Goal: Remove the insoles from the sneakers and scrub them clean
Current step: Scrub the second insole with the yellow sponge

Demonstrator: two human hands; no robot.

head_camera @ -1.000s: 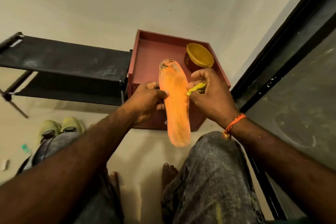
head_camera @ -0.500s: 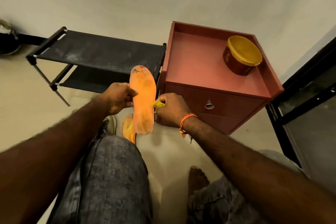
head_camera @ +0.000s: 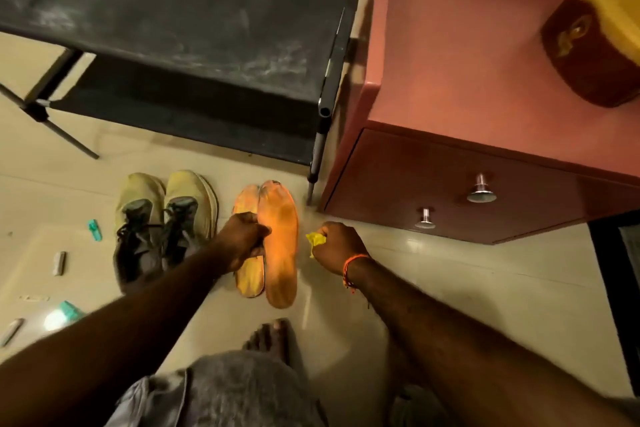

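Two orange insoles lie side by side on the floor. My left hand [head_camera: 242, 241] grips the left edge of the right insole [head_camera: 280, 246], low over the floor. The other insole [head_camera: 247, 276] lies just left of it, partly under my hand. A pair of pale green sneakers [head_camera: 162, 222] with dark tongues stands to the left of the insoles. My right hand [head_camera: 337, 246] is to the right of the insoles, fingers curled round a small yellow cloth [head_camera: 314, 241].
A black fabric shoe rack [head_camera: 180, 31] stands behind the sneakers. A red cabinet [head_camera: 485, 184] with two metal knobs is at the right, carrying a brown tub with a yellow lid [head_camera: 599, 38]. Small teal and grey items [head_camera: 94, 229] are scattered on the floor at left. My bare foot [head_camera: 273, 340] is below the insoles.
My left hand has lowered the insole from chest height down to the floor beside the other insole. My right hand followed down with the yellow cloth. The view tilted down.
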